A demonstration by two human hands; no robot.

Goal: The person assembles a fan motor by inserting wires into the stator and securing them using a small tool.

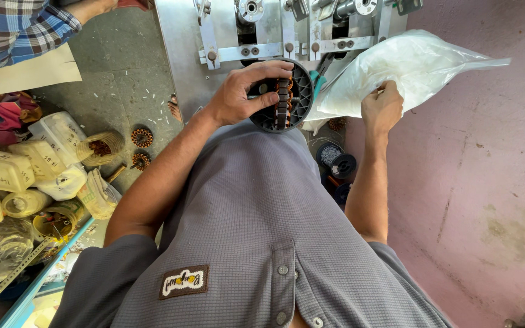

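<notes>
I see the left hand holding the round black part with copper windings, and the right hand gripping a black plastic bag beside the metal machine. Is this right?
Not quite. The head view shows the plastic bag in the right hand is white and translucent, not black. The rest holds: the left hand holds the round black part with copper windings, beside the metal machine.
</notes>
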